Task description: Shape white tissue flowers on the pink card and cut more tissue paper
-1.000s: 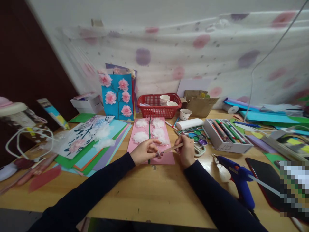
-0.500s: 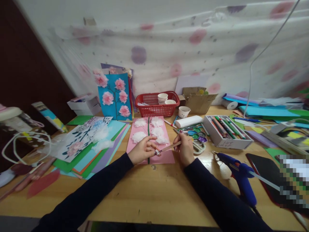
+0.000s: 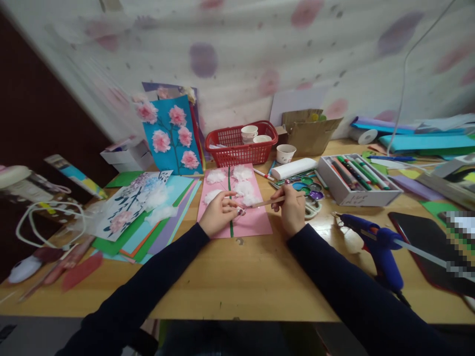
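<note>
My left hand (image 3: 221, 213) is over the lower left of a pink sheet (image 3: 256, 225), fingers curled toward the thumb. Whatever may be pinched there is too small to make out. In my right hand (image 3: 292, 210) is a thin wooden-coloured stick (image 3: 266, 201), held like a pen. Its tip points left, close to the left fingertips and to a white cotton tuft (image 3: 245, 192). Several such fluffy tufts lie on the sheet, on both sides of a dark green stem (image 3: 229, 185). My left hand partly covers the lower left tuft.
Behind the sheet stand a red basket (image 3: 237, 153) with paper cups and a blue flower picture (image 3: 168, 148). Coloured papers (image 3: 163, 247) lie left. On the right are a paint palette (image 3: 315, 195), a marker box (image 3: 367, 198), a blue glue gun (image 3: 386, 257) and a phone (image 3: 419, 247).
The stick's tip has moved slightly away from my left fingertips, up toward the tufts. My left fingers have shifted a little, and the camera view has tilted down.
</note>
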`<state>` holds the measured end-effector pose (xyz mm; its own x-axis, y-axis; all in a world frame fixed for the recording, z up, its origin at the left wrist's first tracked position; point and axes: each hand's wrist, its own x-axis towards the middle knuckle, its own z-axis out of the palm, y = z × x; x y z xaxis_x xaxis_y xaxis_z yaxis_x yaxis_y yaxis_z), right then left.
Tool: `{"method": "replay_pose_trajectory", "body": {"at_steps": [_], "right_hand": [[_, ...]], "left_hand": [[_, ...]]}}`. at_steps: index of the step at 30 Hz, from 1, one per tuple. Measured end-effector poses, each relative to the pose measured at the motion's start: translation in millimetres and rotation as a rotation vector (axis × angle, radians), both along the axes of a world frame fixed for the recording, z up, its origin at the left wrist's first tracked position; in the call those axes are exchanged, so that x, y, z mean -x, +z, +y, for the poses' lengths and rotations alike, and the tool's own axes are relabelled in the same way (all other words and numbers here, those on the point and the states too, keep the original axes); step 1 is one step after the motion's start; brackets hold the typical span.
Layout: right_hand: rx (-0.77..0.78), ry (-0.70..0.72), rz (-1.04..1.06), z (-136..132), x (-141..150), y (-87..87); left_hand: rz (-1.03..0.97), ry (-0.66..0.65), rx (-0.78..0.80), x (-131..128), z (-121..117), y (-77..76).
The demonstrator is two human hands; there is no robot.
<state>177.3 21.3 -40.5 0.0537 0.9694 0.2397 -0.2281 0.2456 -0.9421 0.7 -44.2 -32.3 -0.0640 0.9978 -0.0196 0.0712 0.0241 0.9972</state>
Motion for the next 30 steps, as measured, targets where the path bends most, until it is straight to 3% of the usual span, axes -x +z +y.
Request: {"method": "replay_pose_trajectory", "body": {"at_steps": [4,11,20,30], "right_hand": [[-0.110,-0.074,-0.165,1,-3,-2.9],[-0.153,0.017,-0.300,-2,2,-6.2],[-0.206,0.011,-0.409,1,2,-10.1],[-0.269,-0.033,-0.395,-6,4,-8.4]], "left_hand": [[0.079,0.035,-0.041,9,7,4.6],[0.269,0.039,-0.039,12,18,19.3],[0.724,-0.114,-0.287,10,36,7.2],[0.864,-0.228,-0.386,9,44,2.3]]}}
